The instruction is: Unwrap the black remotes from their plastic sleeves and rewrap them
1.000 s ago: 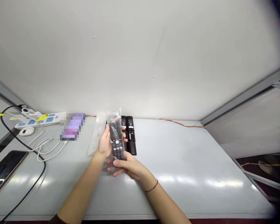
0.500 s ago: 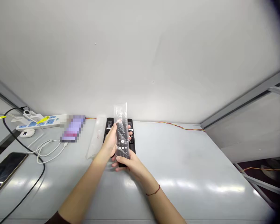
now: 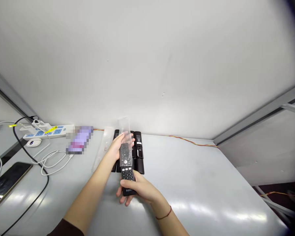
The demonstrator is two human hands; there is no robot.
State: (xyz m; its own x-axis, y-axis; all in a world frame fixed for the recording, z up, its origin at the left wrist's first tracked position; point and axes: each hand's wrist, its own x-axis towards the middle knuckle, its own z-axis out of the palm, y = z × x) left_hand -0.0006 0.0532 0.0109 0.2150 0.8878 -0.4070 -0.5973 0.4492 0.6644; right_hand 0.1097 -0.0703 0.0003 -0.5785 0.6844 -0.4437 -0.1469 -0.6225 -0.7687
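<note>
A black remote control (image 3: pixel 127 175) sticks partway out of a clear plastic sleeve (image 3: pixel 124 126), its lower keys bare and its upper part still inside the film. My left hand (image 3: pixel 116 146) grips the sleeve near its upper half. Around the bare lower end of the remote, my right hand (image 3: pixel 140 186) is closed, thumb on top. Behind them several more black remotes (image 3: pixel 139 152) lie side by side, backs up; the right one shows its battery compartment uncovered. To the left of these rests another clear plastic sleeve (image 3: pixel 105 142), lying flat.
At the left are a white power strip (image 3: pixel 61 131), a phone with a lit, blurred screen (image 3: pixel 80 140), a white mouse-like device (image 3: pixel 33 142) and a dark phone (image 3: pixel 8 183). White and black cables (image 3: pixel 45 186) cross there. A grey wall (image 3: pixel 162 65) stands behind the table.
The remote has slid down toward me, out of the sleeve, with my right hand drawing back. My left hand stays on the plastic. More of the remotes behind now shows.
</note>
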